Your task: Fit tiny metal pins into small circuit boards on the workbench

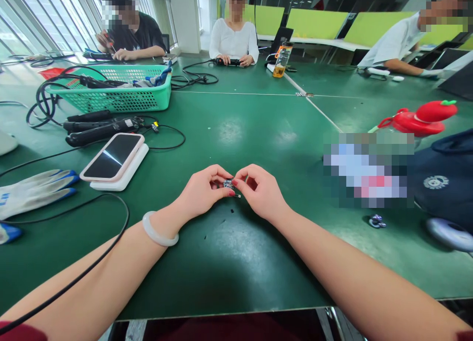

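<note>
My left hand (204,190) pinches a small circuit board (228,184), or a part that looks like one, dark with silver spots, above the middle of the green table. The fingertips of my right hand (259,189) close on the same part from the other side. A thin light-tipped piece (237,196) sticks out just below the fingers; I cannot make out whether it is joined to the part. Tiny black bits (232,211) lie on the table under my hands. Fingers hide much of the held part.
Left stand a phone (113,156) on a white box, black hand tools (101,129), gloves (35,190) and a green basket (121,102) with cables. A cable crosses my left forearm. Right are a dark bag (447,178) and a small shiny object (377,221). Several people sit across.
</note>
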A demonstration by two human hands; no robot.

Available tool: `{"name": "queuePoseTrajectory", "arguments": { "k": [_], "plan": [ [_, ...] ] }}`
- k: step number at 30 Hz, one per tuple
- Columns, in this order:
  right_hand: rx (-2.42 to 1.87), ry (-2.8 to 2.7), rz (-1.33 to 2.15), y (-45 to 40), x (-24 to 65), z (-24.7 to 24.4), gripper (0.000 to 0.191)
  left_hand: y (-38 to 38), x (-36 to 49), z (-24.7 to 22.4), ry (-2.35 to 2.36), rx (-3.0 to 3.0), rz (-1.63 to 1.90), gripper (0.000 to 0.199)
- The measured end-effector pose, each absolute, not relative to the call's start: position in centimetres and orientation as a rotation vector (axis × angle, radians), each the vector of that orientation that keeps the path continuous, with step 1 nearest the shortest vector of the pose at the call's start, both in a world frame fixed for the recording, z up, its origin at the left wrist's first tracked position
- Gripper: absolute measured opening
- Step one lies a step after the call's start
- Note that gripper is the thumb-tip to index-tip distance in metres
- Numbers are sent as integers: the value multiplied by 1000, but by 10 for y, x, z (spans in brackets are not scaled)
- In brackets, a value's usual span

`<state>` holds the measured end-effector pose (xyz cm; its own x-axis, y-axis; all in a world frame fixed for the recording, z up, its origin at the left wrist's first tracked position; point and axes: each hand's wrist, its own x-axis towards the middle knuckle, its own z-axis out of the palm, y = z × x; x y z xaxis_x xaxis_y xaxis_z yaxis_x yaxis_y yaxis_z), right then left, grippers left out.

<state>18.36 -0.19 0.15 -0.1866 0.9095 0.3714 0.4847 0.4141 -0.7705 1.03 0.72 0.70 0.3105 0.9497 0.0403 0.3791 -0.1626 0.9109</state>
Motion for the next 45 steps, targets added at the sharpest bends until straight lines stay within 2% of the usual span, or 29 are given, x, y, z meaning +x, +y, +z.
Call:
{"name": "queuePoseTrajectory", "arguments": {
  "k": [4, 9, 23, 33, 45],
  "plan": [
    [-1278, -1868, 573, 1, 186, -2, 13, 13, 8, 1, 1302, 1660, 893, 29],
    [-1365, -2192, 530, 2, 182, -9, 9, 20, 4, -6, 1405, 1550, 997, 29],
    [-1371, -2481, 184, 4, 173, -16, 22, 20, 3, -5, 1410, 1676, 861, 29],
    [-1219, -2119, 202, 0, 180, -5, 19, 12, 6, 5, 1319, 1769, 772, 27],
    [-1123, -2125, 127, 0, 183, -7, 20, 10, 7, 8, 1275, 1781, 771, 27]
  ]
}}
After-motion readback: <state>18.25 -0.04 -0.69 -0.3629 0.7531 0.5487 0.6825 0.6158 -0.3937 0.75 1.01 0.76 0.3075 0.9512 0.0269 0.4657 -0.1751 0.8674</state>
